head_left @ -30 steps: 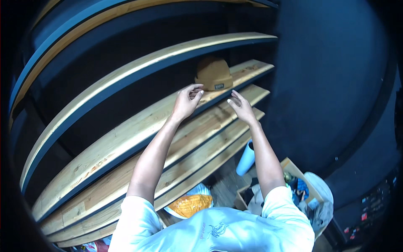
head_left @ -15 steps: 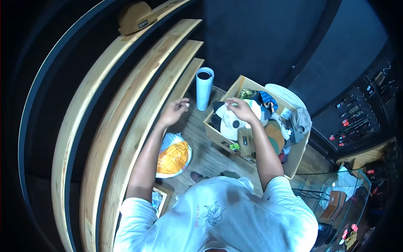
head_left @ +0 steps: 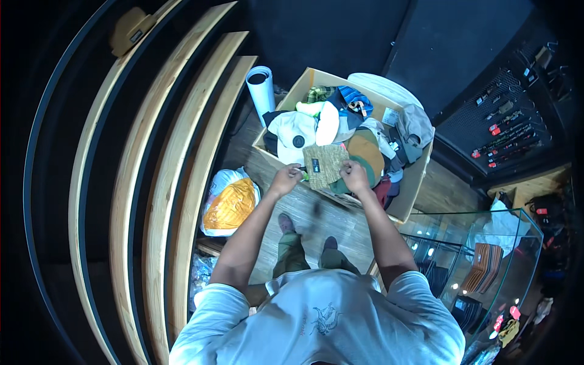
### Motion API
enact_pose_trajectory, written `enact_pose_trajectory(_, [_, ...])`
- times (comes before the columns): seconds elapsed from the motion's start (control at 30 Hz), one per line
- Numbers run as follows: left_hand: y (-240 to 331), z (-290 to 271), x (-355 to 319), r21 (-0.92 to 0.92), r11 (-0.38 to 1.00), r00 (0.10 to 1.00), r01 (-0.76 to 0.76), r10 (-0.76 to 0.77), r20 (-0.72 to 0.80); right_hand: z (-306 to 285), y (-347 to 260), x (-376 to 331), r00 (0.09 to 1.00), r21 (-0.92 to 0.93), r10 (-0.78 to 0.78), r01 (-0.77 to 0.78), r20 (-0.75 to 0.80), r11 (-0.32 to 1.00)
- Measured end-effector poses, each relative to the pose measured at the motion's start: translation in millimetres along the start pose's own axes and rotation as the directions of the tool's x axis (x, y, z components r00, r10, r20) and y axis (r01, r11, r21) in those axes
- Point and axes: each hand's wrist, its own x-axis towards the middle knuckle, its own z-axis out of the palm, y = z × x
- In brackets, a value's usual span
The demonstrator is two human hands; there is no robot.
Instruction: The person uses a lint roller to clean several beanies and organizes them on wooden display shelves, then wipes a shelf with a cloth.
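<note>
Up the left side run long curved wooden shelves [head_left: 131, 182], and a tan cap [head_left: 129, 29] sits on one at the far end. Down on the wood floor stands a big cardboard box [head_left: 406, 201], full of caps and hats in many colours. A white cap [head_left: 293, 132] lies near its left side. Right of the box, near the person, is a glass case [head_left: 480, 255]. Just left of the box stands a white roll [head_left: 261, 91], upright. Nearer, by the shelves, lies a plastic bag with something orange inside [head_left: 230, 204].

Both hands are over the near edge of the box, and between them is a tan woven cap [head_left: 325, 164] with a small dark patch. The left hand [head_left: 286, 179] is closed on the cap's left edge. The right hand [head_left: 354, 175] is closed on its right edge. The cap is spread flat between the two hands, just above the other hats.
</note>
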Motion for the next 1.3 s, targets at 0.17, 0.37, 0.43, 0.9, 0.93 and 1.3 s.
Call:
enact_pose_trajectory(0.17, [12, 53, 11, 0.036, 0.999, 0.987, 0.023, -0.017, -0.163, 17, 1, 2, 0.970, -0.055, 0.028, -0.043, -0.241, 0.998])
enact_pose_trajectory(0.37, [-14, 55, 33, -0.326, 0.937, 0.977, 0.122, -0.172, -0.129, 31, -9, 7, 0.959, -0.040, -0.018, 0.007, -0.283, 0.999])
enact_pose_trajectory(0.43, [-14, 53, 35, -0.433, 0.880, 0.971, 0.196, -0.235, -0.037, 29, -5, 10, 0.974, 0.012, 0.046, -0.044, -0.222, 0.999])
enact_pose_trajectory(0.9, [120, 7, 4, -0.677, 0.618, 0.814, 0.400, 0.100, 0.573, -22, -26, -54, 0.939, 0.895, 0.271, 0.074, -0.211, 0.440])
enact_pose_trajectory(0.93, [125, 11, 2, -0.707, 0.606, 0.822, 0.365, 0.146, 0.550, -28, -30, -64, 0.934, 0.906, 0.279, 0.093, -0.223, 0.413])
enact_pose_trajectory(1.3, [177, 92, -39, -0.503, 0.620, 0.548, 0.602, 0.136, 0.825, -95, -34, -203, 0.802, 0.758, 0.373, 0.145, -0.466, 0.636])
